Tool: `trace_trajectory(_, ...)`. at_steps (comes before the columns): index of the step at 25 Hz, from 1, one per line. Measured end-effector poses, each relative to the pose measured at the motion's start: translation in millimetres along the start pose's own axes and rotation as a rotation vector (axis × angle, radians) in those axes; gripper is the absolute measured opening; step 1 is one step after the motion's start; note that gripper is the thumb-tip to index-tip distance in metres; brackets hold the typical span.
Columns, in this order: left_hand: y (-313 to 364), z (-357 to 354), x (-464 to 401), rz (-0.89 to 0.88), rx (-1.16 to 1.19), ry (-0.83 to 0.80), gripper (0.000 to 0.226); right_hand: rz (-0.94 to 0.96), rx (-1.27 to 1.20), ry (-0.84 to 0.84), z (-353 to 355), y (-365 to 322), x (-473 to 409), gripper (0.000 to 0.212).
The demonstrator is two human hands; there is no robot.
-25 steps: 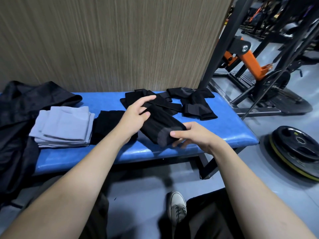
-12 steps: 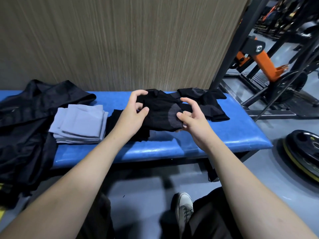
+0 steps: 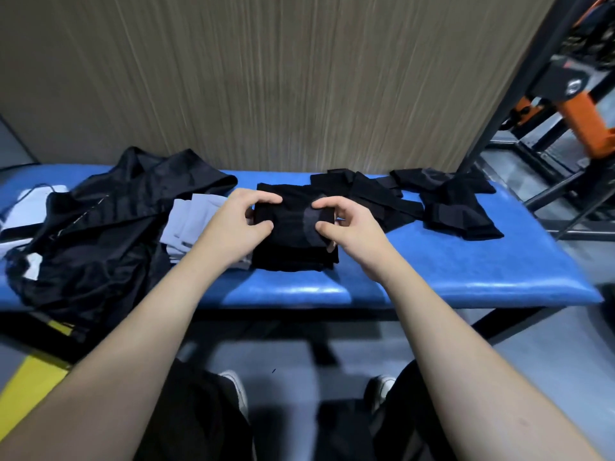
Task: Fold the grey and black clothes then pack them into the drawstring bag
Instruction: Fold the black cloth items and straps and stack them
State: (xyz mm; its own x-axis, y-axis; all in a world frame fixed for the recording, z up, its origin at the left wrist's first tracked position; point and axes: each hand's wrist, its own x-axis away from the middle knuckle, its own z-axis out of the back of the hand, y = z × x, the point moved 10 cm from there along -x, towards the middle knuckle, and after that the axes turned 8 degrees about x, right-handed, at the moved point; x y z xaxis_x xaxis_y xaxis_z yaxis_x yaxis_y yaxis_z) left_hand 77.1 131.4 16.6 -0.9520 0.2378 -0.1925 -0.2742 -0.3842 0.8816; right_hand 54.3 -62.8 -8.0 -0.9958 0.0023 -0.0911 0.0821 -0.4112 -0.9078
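Observation:
A folded black garment with a grey band sits over a pile of folded black clothes on the blue bench. My left hand pinches its left edge and my right hand pinches the grey band on its right edge. A stack of folded grey clothes lies just left of the pile, partly hidden by my left forearm. Unfolded black clothes and another black heap lie to the right. A black drawstring bag lies crumpled on the bench's left end.
A wood-grain wall panel stands behind the bench. A black and orange gym rack is at the right. White items lie at the far left. My shoes rest on the grey floor below.
Both hands carried the folded black garment leftward from the bench's front edge and brought it down over the black pile beside the grey stack. The camera view shifted left.

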Motion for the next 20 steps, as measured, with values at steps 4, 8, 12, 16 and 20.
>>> trace_trajectory(4,-11,-6,-3,0.071,-0.161,-0.023,0.045,-0.040,0.083,0.004,-8,8,-8,0.031)
trace_trajectory(8,-6,-16,-8,0.047,-0.195,-0.028,0.046,-0.050,0.094,0.092,8,11,-12,0.035)
trace_trajectory(12,-7,-31,-10,0.050,-0.405,-0.085,0.045,-0.089,0.249,0.052,9,24,-11,0.030)
trace_trajectory(16,-4,-43,-6,-0.078,-0.747,-0.130,0.050,-0.062,0.513,-0.118,-7,29,-6,0.030)
trace_trajectory(20,13,-39,-4,-0.199,-0.638,-0.078,0.047,0.005,0.516,0.025,12,14,-3,0.030)
